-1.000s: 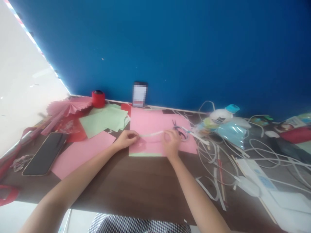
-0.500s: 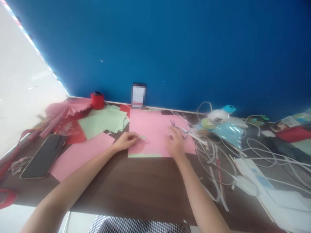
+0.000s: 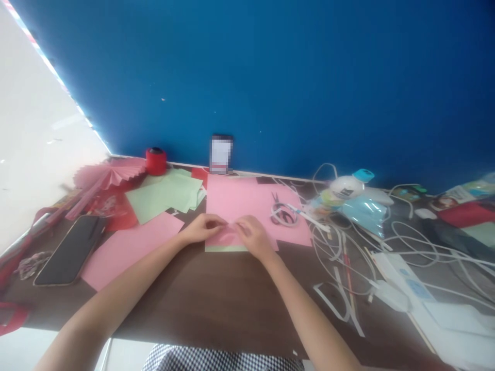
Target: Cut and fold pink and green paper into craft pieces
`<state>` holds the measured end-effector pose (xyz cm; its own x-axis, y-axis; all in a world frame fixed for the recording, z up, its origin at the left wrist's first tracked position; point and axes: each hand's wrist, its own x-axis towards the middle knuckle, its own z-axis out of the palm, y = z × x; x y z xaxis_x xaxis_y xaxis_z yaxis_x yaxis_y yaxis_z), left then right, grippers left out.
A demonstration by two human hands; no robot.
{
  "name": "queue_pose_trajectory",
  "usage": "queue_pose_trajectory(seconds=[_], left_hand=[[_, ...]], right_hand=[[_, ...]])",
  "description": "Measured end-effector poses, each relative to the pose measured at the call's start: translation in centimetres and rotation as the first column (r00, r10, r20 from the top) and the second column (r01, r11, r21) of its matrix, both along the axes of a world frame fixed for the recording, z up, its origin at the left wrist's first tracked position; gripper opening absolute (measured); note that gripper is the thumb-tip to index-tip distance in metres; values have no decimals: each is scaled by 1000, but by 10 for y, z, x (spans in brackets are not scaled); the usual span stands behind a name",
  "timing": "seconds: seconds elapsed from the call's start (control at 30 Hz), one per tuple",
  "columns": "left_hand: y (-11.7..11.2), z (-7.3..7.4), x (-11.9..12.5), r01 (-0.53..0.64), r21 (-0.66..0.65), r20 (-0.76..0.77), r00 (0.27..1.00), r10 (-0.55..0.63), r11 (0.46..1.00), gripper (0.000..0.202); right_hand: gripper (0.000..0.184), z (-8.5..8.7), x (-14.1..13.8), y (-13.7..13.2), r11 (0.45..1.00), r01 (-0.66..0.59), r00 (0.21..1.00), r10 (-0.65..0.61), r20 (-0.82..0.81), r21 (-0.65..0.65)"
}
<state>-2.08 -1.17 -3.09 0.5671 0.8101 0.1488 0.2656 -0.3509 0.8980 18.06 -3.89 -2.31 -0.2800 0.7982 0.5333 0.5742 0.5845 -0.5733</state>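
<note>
Both of my hands meet over the near edge of a pink paper sheet [image 3: 247, 203] that lies on a green sheet on the dark wooden table [image 3: 216, 293]. My left hand [image 3: 201, 228] has its fingers pinched, their tips touching those of my right hand [image 3: 253, 236], which is also curled in a pinch. What the fingertips hold is too small to make out. Small scissors [image 3: 281, 210] lie on the pink sheet just right of my right hand.
Another pink sheet [image 3: 127, 247] and a black phone [image 3: 69, 250] lie at the left, with green sheets [image 3: 166, 193], a pink paper fan [image 3: 108, 172] and a red tape roll [image 3: 156, 159] behind. White paper strips and cables [image 3: 348, 257] clutter the right. A blue wall stands behind.
A pale strip was stretched between both hands a second ago. My right hand then went right toward the scissors and has now come back left to meet my left hand.
</note>
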Motion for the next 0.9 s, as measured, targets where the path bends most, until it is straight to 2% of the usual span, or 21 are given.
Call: queue_pose_trajectory(seconds=[0.1,0.17,0.27,0.37,0.47,0.6,0.7,0.77,0.9], left_hand=[[-2,1,0,12,87,-93,996,-4,996,24],[-4,3,0,62,173,-174,984,-32,983,23],[-9,10,3,129,332,-338,941,-11,935,21],[-22,17,16,207,455,-472,881,38,866,22],[-38,18,33,314,530,-483,875,-23,788,25],[-50,7,44,395,590,-492,868,-74,704,35],[-51,0,43,419,587,-519,851,-75,693,36],[-51,-2,41,415,589,-518,853,-70,693,35],[-53,-1,43,404,596,-523,851,-46,695,34]], right_hand=[[13,20,21,3,978,77,995,-89,-50,-195],[18,34,40,5,925,85,993,-110,-46,-369],[24,47,65,4,832,20,1000,-19,8,-554],[25,47,76,0,702,-78,982,176,66,-707],[22,40,75,-2,616,-128,945,314,94,-777],[17,32,73,2,544,-128,922,374,103,-829],[22,31,74,7,480,-147,916,396,64,-865],[24,31,74,10,458,-141,926,374,46,-878],[16,31,71,13,411,-54,952,296,77,-910]])
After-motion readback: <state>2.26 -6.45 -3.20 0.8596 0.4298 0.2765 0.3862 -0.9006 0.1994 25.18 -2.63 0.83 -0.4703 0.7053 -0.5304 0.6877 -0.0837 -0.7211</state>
